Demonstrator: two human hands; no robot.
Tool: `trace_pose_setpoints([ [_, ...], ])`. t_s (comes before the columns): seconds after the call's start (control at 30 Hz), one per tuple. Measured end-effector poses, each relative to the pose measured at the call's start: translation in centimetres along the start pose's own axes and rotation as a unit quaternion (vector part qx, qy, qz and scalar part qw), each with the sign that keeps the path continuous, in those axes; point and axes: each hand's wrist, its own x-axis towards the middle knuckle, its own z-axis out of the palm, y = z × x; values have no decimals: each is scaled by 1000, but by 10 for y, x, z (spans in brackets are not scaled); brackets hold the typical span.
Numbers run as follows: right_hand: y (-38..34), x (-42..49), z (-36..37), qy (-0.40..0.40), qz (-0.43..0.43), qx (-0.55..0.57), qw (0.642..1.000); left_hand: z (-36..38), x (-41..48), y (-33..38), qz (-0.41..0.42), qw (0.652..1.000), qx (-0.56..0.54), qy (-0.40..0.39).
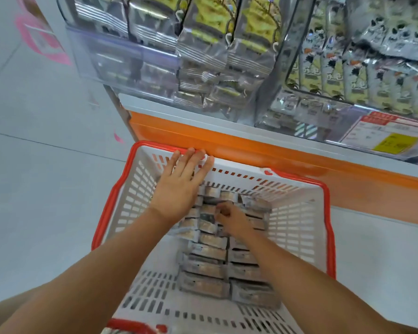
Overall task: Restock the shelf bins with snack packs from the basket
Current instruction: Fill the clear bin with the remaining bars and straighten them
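The fingers (pixel 191 156) of the left hand (pixel 179 189) are straight and spread a little, holding nothing, with their tips on the far edge of the basket (pixel 297 213). That arm reaches forward, palm down. The right hand (pixel 232 220) is low inside the basket, near the middle. Its fingers (pixel 221 209) are curled down, pinching the snack packs (pixel 210 254) at the top. The packs stand on edge in two rows that run from the near edge to the far edge. Each pack's long side goes left to right. The shelf bins (pixel 130 59) are above, past the far edge
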Motion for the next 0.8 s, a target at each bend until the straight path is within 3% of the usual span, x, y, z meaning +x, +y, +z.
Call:
trace_pose_setpoints([
  [0.33, -9, 12, 6, 117, 97, 50, 987, 1, -1, 0, 3, 1000, 13, -15],
  [0.53, -13, -4, -9, 132, 40, 66, 988, -1, 0, 3, -7, 1000, 17, -23],
  [0.8, -20, -61, -67, 140, -53, 193, 970, -29, 4, 17, -23, 998, -2, -53],
])
